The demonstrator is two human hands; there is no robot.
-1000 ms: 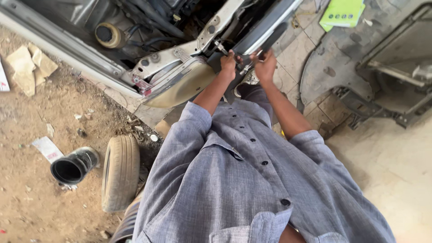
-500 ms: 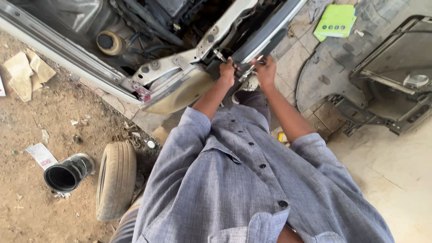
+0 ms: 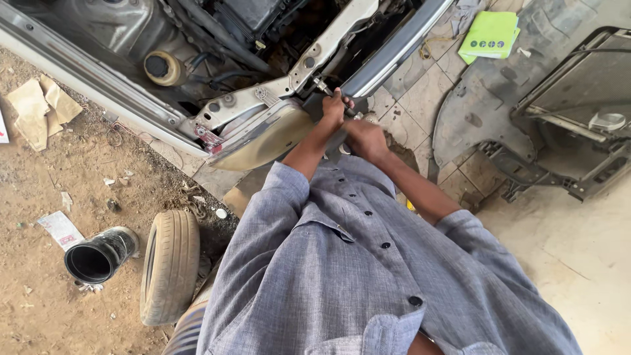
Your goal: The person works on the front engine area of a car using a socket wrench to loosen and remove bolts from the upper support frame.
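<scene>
The left hand (image 3: 333, 105) is closed around a metal socket wrench (image 3: 327, 89) set against the car's front support bracket (image 3: 299, 72), above the headlight (image 3: 263, 138). The right hand (image 3: 365, 139) grips the tool's lower end, just beside the bumper bar (image 3: 394, 49).

Bare metal crossbar (image 3: 309, 66) is looking dull and scuffed, while the headlight (image 3: 263, 139) lens is showing as glossy, smooth plastic. The tool (image 3: 323, 87) is looking like shiny metal. Shirt (image 3: 368, 276) is wearing as soft matt grey cloth. Tyre (image 3: 169, 266) is sitting there as worn matt rubber, pipe (image 3: 98, 255) as black plastic, ground (image 3: 39, 315) as rough dusty dirt.
</scene>
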